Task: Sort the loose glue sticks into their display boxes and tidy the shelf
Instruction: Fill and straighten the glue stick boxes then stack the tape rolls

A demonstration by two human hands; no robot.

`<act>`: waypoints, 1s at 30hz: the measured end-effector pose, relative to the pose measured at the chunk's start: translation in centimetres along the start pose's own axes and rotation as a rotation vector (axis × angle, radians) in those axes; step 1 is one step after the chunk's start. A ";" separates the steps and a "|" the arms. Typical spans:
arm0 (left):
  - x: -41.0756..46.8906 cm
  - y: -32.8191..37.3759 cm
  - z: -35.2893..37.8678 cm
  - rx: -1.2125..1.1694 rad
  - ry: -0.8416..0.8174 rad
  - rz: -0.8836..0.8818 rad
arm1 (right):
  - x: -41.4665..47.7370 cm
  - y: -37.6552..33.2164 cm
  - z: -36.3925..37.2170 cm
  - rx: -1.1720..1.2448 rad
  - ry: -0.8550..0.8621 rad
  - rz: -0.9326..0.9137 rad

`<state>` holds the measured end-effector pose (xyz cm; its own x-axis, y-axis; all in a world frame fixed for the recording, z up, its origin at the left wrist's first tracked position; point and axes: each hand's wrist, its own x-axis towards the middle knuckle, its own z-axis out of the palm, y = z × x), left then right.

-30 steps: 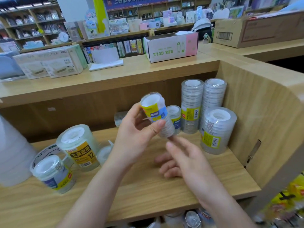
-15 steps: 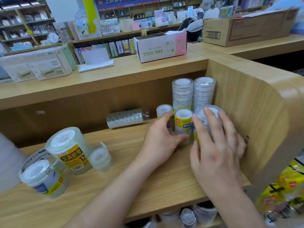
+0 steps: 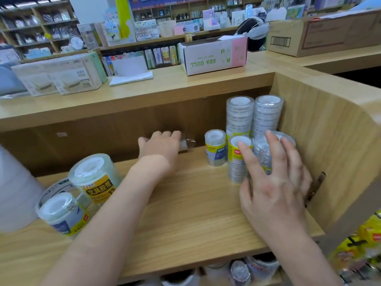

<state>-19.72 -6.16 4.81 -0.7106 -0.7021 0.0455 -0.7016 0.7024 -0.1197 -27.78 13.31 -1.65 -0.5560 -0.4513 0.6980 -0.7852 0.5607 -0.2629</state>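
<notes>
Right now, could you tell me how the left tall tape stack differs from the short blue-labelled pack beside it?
The left tall tape stack rises well above the short blue-labelled pack. The tall stack shows a yellow label; the short pack's is mostly blue. The tall stack stands beside an equal stack near the side wall; the short pack stands at the group's left edge. Both stand upright, clear-wrapped, white-topped.

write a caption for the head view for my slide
Tidying a wooden shelf: left hand on a tape sleeve lying at the back, right hand flat against an upright tape pack.
</notes>
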 end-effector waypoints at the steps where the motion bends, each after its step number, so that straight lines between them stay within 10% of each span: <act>1: 0.1 0.0 -0.1 0.027 0.029 -0.012 | 0.0 0.0 0.0 0.012 0.008 -0.001; 11: -2.6 0.2 -1.2 -0.069 0.102 -0.035 | 0.7 0.2 0.2 0.123 0.070 0.052; 19: -6.2 1.9 -1.1 -1.241 0.302 0.206 | 1.8 0.5 0.9 0.177 0.078 -0.003; 30: -3.6 4.1 2.0 -1.223 0.392 0.215 | 1.4 0.7 0.9 0.176 0.074 -0.032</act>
<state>-19.90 -1.01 2.18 -0.6360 -0.6283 0.4481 -0.0175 0.5923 0.8056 -29.37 12.45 -1.44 -0.5134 -0.4115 0.7530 -0.8415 0.4134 -0.3477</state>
